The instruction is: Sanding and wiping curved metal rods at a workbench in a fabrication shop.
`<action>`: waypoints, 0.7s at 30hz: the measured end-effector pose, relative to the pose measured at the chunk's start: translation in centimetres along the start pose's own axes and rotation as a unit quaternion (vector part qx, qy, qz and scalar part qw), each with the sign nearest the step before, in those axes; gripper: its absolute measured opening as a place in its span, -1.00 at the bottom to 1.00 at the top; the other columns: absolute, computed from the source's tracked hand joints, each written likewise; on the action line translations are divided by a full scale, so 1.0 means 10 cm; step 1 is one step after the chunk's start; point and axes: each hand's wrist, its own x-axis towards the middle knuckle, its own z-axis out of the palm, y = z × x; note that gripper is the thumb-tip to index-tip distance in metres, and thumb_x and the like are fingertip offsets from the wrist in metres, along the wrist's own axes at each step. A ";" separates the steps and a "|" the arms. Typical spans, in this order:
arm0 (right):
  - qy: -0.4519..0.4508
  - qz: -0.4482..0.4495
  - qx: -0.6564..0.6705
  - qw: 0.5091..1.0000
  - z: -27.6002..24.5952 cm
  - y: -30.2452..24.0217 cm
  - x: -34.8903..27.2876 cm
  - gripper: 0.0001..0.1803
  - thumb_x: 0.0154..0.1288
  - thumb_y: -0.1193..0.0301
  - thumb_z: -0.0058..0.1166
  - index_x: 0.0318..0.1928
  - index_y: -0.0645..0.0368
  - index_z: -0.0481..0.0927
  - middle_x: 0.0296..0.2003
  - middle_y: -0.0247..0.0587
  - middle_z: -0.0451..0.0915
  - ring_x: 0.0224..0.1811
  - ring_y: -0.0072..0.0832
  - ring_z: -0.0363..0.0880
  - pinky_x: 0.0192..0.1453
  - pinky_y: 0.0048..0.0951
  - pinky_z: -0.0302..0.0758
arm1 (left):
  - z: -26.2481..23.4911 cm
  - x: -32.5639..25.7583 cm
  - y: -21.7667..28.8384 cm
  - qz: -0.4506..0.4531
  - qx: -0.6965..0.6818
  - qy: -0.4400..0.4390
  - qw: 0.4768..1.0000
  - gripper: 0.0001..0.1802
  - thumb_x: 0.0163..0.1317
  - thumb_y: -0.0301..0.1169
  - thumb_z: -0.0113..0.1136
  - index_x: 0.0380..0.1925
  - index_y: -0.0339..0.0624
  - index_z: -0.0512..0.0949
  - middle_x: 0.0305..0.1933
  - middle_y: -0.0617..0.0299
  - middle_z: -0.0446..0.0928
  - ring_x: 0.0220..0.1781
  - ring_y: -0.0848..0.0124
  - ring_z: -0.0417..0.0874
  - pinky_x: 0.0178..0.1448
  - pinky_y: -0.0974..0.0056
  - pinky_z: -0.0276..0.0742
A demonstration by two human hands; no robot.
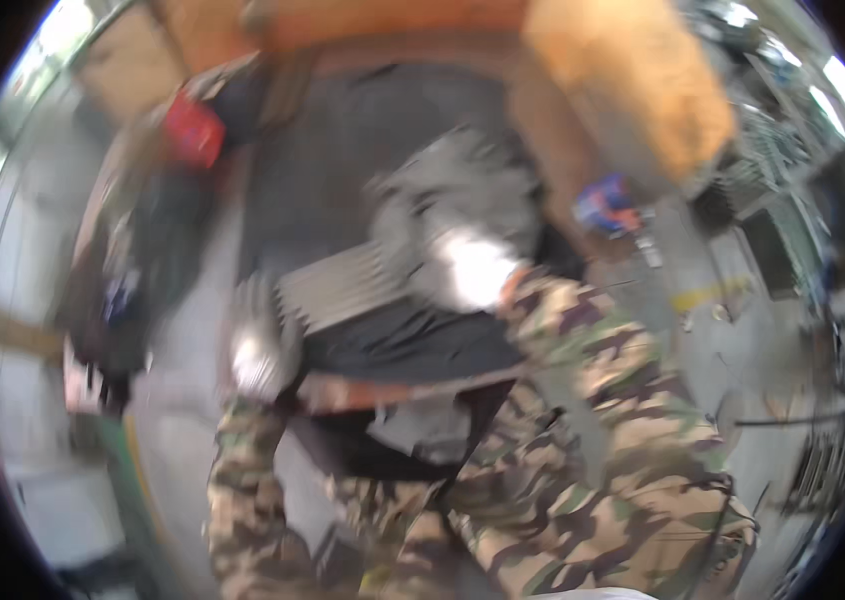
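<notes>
A grey ribbed piece (338, 290) with parallel ridges lies slantwise on black cloth (393, 345) over the work surface in front of me. At its left end is my left hand (261, 350) in a pale glove. The fingers point away from me, the thumb apart from them; blur hides whether they touch the piece. My right hand (468, 265), also gloved, is at the near side of a rumpled grey cloth (468, 185), beyond the ribbed piece's right end. Its fingers are smeared and blend into the cloth, so their grip cannot be made out.
An orange-yellow panel (633, 80) rises at the far right of the work surface. A blue and red item (608, 207) lies right of the cloth. Dark stuff with a red item (193, 130) sits at the left. Metal racks (773, 150) stand far right.
</notes>
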 end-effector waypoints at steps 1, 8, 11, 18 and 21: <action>0.038 -0.012 -0.065 0.997 0.00 0.26 -0.21 -0.60 0.53 0.29 0.14 0.13 0.40 0.63 0.00 0.18 0.66 0.01 0.09 0.66 0.14 0.04 0.61 | 0.03 0.12 0.06 0.008 0.024 -0.012 1.000 -0.25 0.43 -0.25 0.21 0.51 -0.46 0.31 0.54 -0.43 0.33 0.57 -0.39 0.31 0.68 -0.22 0.20; -0.199 0.058 -0.106 0.972 -0.33 -0.69 0.57 -0.23 0.42 0.09 0.15 0.38 0.53 0.49 0.46 0.32 0.43 0.63 0.16 0.24 0.79 0.12 -0.03 | -0.07 -0.01 0.04 -0.040 -0.004 0.023 0.999 -0.31 0.41 -0.20 0.22 0.45 -0.33 0.39 0.49 -0.34 0.37 0.56 -0.36 0.31 0.69 -0.28 0.12; -0.084 -0.055 -0.014 0.995 0.01 -1.24 0.80 -0.37 0.36 0.09 0.13 0.20 0.39 0.66 0.34 0.21 0.54 0.51 0.14 0.37 0.70 0.29 0.10 | 0.08 0.00 -0.03 -0.020 -0.011 0.028 0.999 -0.33 0.49 -0.20 0.13 0.51 -0.31 0.36 0.55 -0.33 0.35 0.60 -0.36 0.28 0.70 -0.27 0.09; -0.158 -0.043 0.056 0.985 0.34 -1.60 1.08 -0.23 0.45 0.02 0.01 0.47 0.32 0.47 0.50 0.08 0.42 0.67 0.05 0.17 0.78 0.19 -0.07 | 0.01 0.04 -0.06 0.051 -0.065 0.117 0.990 -0.42 0.42 -0.20 0.14 0.30 -0.38 0.44 0.16 -0.27 0.50 0.23 -0.28 0.47 0.37 -0.24 0.37; -0.150 -0.014 0.111 0.982 0.22 -1.35 0.99 -0.15 0.49 -0.06 0.02 0.53 0.34 0.39 0.57 0.15 0.32 0.72 0.09 0.07 0.75 0.14 0.05 | -0.32 -0.02 0.02 -0.072 0.033 -0.084 0.993 -0.26 0.57 -0.12 0.02 0.56 -0.42 0.26 0.61 -0.38 0.28 0.66 -0.34 0.21 0.77 -0.21 -0.01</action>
